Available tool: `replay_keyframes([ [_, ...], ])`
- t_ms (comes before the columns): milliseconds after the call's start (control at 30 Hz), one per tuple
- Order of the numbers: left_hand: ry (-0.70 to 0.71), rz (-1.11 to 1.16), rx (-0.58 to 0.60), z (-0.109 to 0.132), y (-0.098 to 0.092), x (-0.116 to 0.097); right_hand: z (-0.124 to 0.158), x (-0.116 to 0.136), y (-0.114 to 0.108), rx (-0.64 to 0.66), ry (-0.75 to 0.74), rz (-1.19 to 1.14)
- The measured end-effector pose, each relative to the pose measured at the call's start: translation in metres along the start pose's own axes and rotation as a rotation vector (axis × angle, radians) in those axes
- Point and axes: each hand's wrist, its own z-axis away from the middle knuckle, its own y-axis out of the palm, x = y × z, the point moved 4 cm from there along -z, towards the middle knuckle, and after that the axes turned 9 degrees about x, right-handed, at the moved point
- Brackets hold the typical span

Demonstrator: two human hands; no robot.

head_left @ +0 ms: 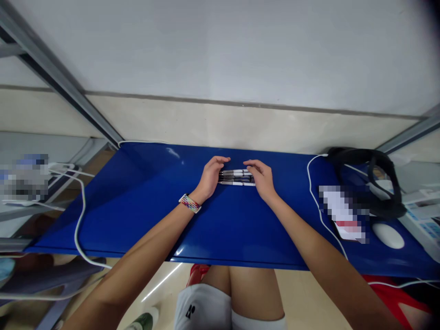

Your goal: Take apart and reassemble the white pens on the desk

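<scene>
A small bundle of white, grey and black pens [237,177] lies side by side on the blue table [220,229], pointing left to right. At its left end my left hand [209,178] is cupped with fingers stretched toward the far side, its palm against or very near the tips. My right hand [261,178] mirrors it at the other end and covers the right ends of the pens. Neither hand's fingers wrap round the pens. A patterned woven watch band [190,203] circles my left wrist.
On the right are a black headset-like strap [385,183], a partly blurred phone-like item [343,215], a white mouse [388,235] and a white cable [311,183]. Another white cable [80,220] hangs over the left edge. A wall [233,123] backs the table.
</scene>
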Motion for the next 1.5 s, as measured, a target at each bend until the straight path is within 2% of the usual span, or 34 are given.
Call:
replay_keyframes([
  [233,-0.019,0.136,-0.054,0.000,0.000,0.002,0.001,-0.001,-0.003,0.051,-0.112,0.201],
  [333,-0.017,0.121,-0.071,0.000,-0.002,0.005,0.002,0.003,-0.003,0.080,-0.209,0.272],
  [500,0.015,-0.128,-0.124,0.001,-0.009,0.004,0.015,0.024,0.007,0.277,-0.456,0.479],
  [600,0.064,-0.305,-0.144,0.002,-0.011,0.000,0.020,0.032,0.008,0.323,-0.531,0.577],
  [767,0.117,-0.513,-0.126,0.003,-0.011,-0.005,0.018,0.035,-0.004,0.322,-0.548,0.611],
  [933,0.211,-0.855,-0.002,0.008,-0.004,-0.019,0.017,0.040,-0.010,0.393,-0.534,0.627],
  [1000,0.234,-0.917,0.037,0.010,-0.001,-0.022,0.017,0.041,-0.010,0.421,-0.519,0.630],
  [1200,0.198,-0.894,0.013,0.008,-0.005,-0.020,0.020,0.044,-0.005,0.493,-0.505,0.626],
  [1500,0.171,-0.826,-0.019,0.005,-0.010,-0.018,0.017,0.037,-0.010,0.513,-0.444,0.640],
])
